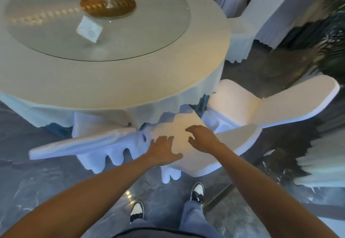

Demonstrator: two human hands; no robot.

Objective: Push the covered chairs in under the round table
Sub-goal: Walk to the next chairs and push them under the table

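Note:
The round table (115,88) wears a pale cloth that hangs down at its near edge. Three white-covered chairs stand at that edge. The middle chair (188,123) is right in front of me, its seat partly under the cloth. My left hand (164,150) lies flat on its cover with fingers spread. My right hand (203,139) is over the same chair, fingers loosely bent and holding nothing; I cannot tell whether it touches. The left chair (84,144) shows its back edge-on, tilted. The right chair (242,103) stands out from the table.
A glass turntable (149,38) with a gold hub and a small white card (89,29) sits on the table. Further covered chairs (268,13) stand at the back right. Dark marble floor (46,172) lies around my shoes (197,193).

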